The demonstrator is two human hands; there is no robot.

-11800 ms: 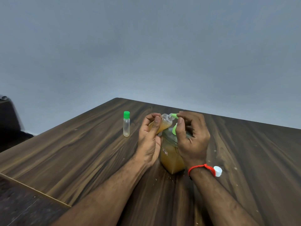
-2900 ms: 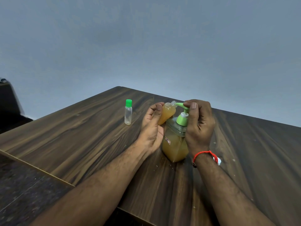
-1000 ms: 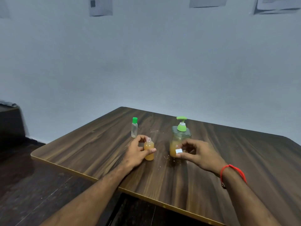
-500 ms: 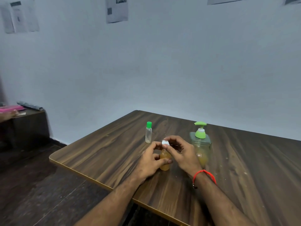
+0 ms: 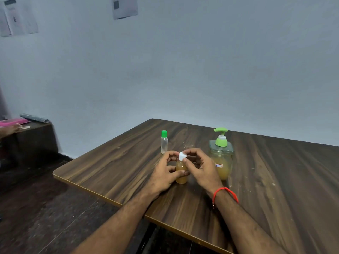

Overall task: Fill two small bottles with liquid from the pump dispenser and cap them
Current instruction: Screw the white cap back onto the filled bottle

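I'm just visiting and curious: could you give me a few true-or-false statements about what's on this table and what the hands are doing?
1. The left hand grips the small amber-filled bottle standing on the dark wooden table. True.
2. The right hand pinches a green cap. False: it holds a small white cap at the filled bottle's neck.
3. The small clear bottle with a green cap is full of amber liquid. False: it looks empty.
4. The green-topped pump dispenser jar stands to the right of the hands. True.
5. The right hand presses the pump. False: nothing touches it.
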